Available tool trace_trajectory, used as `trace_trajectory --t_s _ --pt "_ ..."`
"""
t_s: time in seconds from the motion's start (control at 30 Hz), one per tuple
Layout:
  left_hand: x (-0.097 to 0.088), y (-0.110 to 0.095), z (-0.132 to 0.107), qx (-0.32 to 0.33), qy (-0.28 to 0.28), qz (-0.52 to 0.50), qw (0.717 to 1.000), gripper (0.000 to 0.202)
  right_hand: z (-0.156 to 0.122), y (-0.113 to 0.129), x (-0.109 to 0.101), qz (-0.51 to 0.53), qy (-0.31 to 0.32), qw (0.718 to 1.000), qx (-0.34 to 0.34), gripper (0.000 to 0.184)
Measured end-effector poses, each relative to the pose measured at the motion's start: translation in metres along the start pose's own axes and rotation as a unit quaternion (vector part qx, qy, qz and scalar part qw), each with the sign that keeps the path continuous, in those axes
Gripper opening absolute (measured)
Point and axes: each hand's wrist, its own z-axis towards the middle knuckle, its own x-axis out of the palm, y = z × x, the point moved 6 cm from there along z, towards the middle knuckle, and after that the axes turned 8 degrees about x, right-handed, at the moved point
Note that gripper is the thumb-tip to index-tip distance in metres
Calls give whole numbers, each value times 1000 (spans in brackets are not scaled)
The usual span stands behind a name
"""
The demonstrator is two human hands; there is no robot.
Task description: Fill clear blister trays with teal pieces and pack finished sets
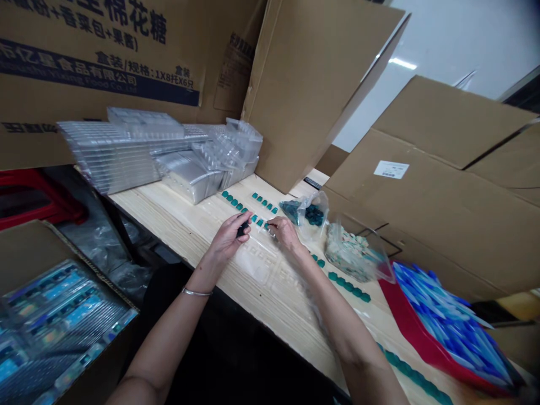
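Carton (17,242), lower left: open, packed with blue-printed packs (63,287).

Clear plastic trays (113,154): stacked on the far left of the desk (147,209), several lying loose and tilted on top; a knock could plausibly topple these onto the work.

Left hand (230,233): raised over the desk, fingers curled around a dark object (242,229), its exact nature unclear.

Teal pieces (234,203): small, faceted, in short rows on the desk, one row running between the hands; further rows lie to the right, near the right forearm, where a dragging sleeveless arm could push them out of line.

Clear tray (253,261): moulded, flat below the hands; being light, it might slide if brushed.

Right hand (287,232): fingertips nearly together at the row's end; whether they grip a piece cannot be told. A loose pinch could drop one.

Bag of dark teal pieces (314,215); bag of pale pieces (350,247): mouths slack, possibly prone to spilling if bumped.

Red container (407,320): heaped with blue pieces (447,320), which could slip over its rim.
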Motion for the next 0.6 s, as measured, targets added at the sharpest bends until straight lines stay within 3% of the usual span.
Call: trace_trajectory --t_s 0.3,0.4,0.5,0.6 --pt "1 4 0 -6 0 16 1000 27 6 13 6 -78 86 993 -35 19" --pt "1 5 -1 -8 2 17 1000 28 3 15 3 -79 76 993 -33 17" --pt "1 4 -1 -10 6 17 1000 27 -1 19 0 -78 46 995 -29 27" --pt "1 2 -1 -5 5 13 1000 27 -2 23 1 -74 25 996 -35 23"
